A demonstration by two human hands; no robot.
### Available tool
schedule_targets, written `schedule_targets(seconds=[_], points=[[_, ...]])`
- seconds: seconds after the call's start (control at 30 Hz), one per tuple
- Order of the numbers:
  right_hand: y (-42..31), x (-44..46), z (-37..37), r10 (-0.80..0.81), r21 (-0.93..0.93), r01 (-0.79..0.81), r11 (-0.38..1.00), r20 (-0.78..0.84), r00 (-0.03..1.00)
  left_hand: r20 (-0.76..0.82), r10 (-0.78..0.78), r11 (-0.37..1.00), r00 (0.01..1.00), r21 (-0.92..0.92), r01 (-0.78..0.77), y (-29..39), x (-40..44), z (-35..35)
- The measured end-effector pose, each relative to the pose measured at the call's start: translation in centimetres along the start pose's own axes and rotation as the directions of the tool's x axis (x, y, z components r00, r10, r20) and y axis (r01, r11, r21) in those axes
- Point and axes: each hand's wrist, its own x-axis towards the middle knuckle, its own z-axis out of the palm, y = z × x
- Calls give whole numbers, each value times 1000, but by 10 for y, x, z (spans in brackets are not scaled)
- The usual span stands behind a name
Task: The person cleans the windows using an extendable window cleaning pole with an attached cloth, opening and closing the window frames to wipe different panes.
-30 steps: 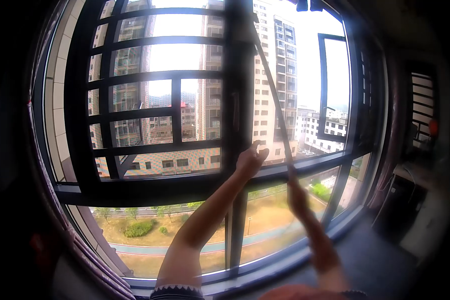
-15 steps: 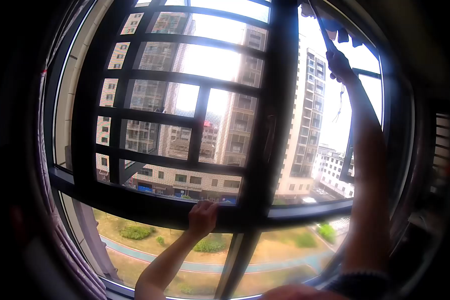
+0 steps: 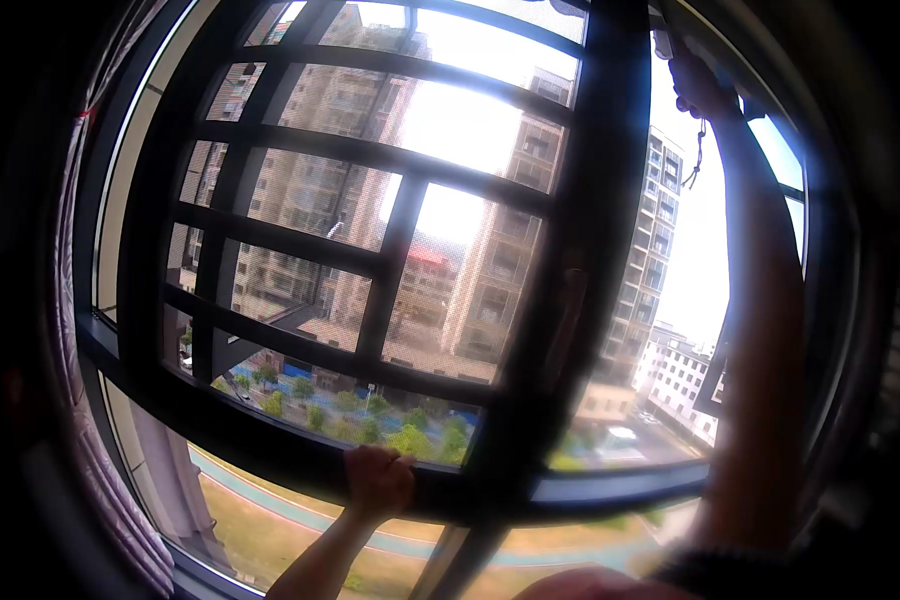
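Observation:
My left hand (image 3: 380,482) is closed over the dark bottom rail (image 3: 270,445) of the barred window panel. High at the upper right, my right hand (image 3: 698,85) is wrapped round the handle of a slim pole (image 3: 664,44), with the arm stretched up through the open part of the window. A thin dark cord (image 3: 697,160) dangles from the handle below that hand. The pole's far end is out of view at the top, so its kind cannot be made out.
Dark crossbars (image 3: 315,145) and a thick upright post (image 3: 595,200) stand left of my right arm. A light curtain (image 3: 80,400) hangs at the far left. Outside, far below, are tall buildings (image 3: 480,275), trees and a path (image 3: 270,495).
My right hand and the pole have moved higher in view and slightly right. Less of the pole shows. The view has shifted, and my left hand stays on the rail.

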Motion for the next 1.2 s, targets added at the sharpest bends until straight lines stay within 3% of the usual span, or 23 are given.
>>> schedule_targets(seconds=[0.1,0.17,0.2,0.23,0.37,0.43,0.47,0.57,0.77,0.8,0.9,0.93,1.0,1.07,1.2], points=[[11,-50,-4,135,-28,-135,990,8,991,-3,-2,996,1000,-86,2,-2,0,-8],[22,-108,-6,163,-155,-158,975,22,986,3,-3,991,1000,-136,4,0,2,-14],[21,-146,-7,87,-190,-86,978,-4,996,-10,0,989,1000,-151,-2,-1,8,-12],[67,-168,-3,-94,-369,77,926,-28,995,-9,0,986,1000,-167,-1,0,9,-15],[92,-350,6,-54,-221,65,973,54,997,13,11,977,1000,-211,-9,-2,8,-22],[80,-434,9,-109,-161,117,980,58,992,25,7,970,1000,-244,0,-4,11,-25],[79,-468,2,-5,-254,50,966,177,984,32,-4,964,999,-266,12,-2,9,-26],[69,-489,-4,-67,-330,94,939,93,993,33,-30,964,999,-263,37,-1,10,-22],[92,-351,-12,-90,-251,88,964,5,996,10,-24,958,1000,-285,26,-6,4,-16],[105,-313,-8,29,-239,-32,971,-15,999,6,-29,959,1000,-283,30,-7,2,-15],[76,-197,-6,-6,-239,-14,971,-83,997,36,-25,959,999,-281,34,-12,-5,-10],[94,-152,-2,-263,-323,203,924,-154,952,42,-31,960,999,-278,41,-13,-5,-10],[35,-95,-10,138,-185,-148,972,-67,988,58,-43,959,997,-278,57,-12,-5,-14],[24,-35,-9,8,-256,-30,966,-84,996,18,-37,961,999,-275,41,-10,-1,-13],[-5,13,-3,191,-165,-196,967,-40,981,-20,-29,964,999,-265,23,-10,0,-12]])
